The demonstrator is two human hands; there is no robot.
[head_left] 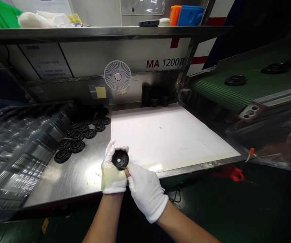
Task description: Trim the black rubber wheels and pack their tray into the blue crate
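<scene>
My left hand [112,172], in a white glove wrapped with yellowish tape, is shut on a round black rubber part [120,159] with a central hole. My right hand [146,192], also in a white glove, pinches a small blade [124,167] against the part's lower edge. The blade is tiny and partly hidden by my fingers. Both hands are above the front edge of a steel table [71,179]. Several ribbed black rubber parts [83,130] lie in a group to the left of my hands.
A white sheet [168,135] covers the table's right side. A green conveyor belt [233,91] carries several black parts at right. Clear plastic film [16,158] hangs at left. A steel shelf [105,32] runs overhead, and a small white fan [117,75] stands below it.
</scene>
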